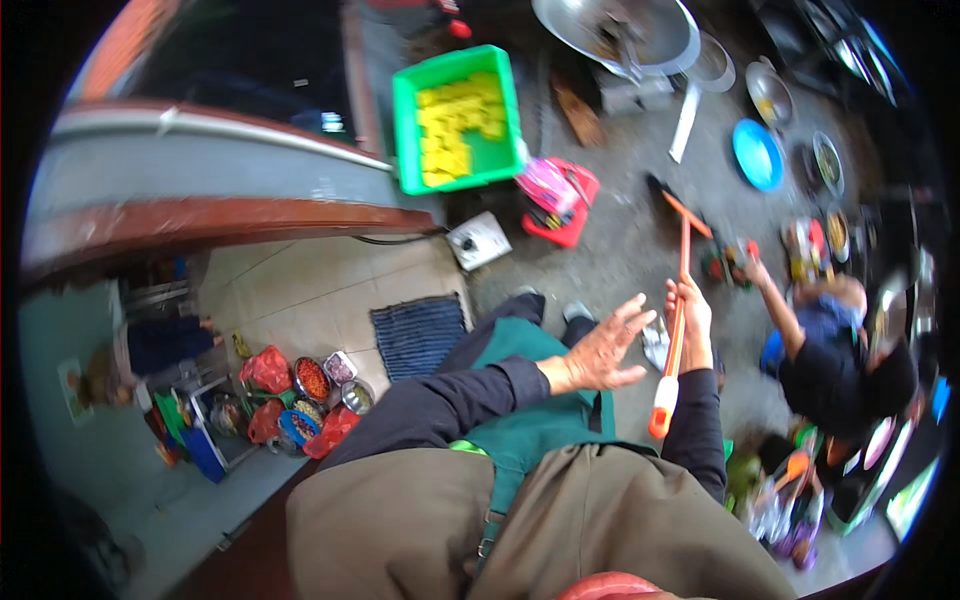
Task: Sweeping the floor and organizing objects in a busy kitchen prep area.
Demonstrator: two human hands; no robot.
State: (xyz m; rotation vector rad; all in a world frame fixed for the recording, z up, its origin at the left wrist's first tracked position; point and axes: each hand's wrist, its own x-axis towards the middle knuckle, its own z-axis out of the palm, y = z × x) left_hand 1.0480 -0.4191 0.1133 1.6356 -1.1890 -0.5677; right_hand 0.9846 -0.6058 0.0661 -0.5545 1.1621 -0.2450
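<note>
My right hand (688,311) is closed around the orange handle of a long-handled floor squeegee or brush (684,255). The handle's white and orange end points back towards my body, and its orange crossbar with dark parts lies farther out over the grey floor. My left hand (606,349) is raised beside it, fingers spread, holding nothing. Beyond the hands are a red plastic stool or container (564,234) with a pink bag (551,187) on it, and a green crate (405,124) of yellow blocks.
A large metal wok (555,22), a blue basin (757,155) and a white-handled pan (684,124) are farther out. At right, another person (825,375) reaches towards jars. A dark ribbed mat (418,336) lies left of my legs, near bowls of food (311,379) and red bags (266,369).
</note>
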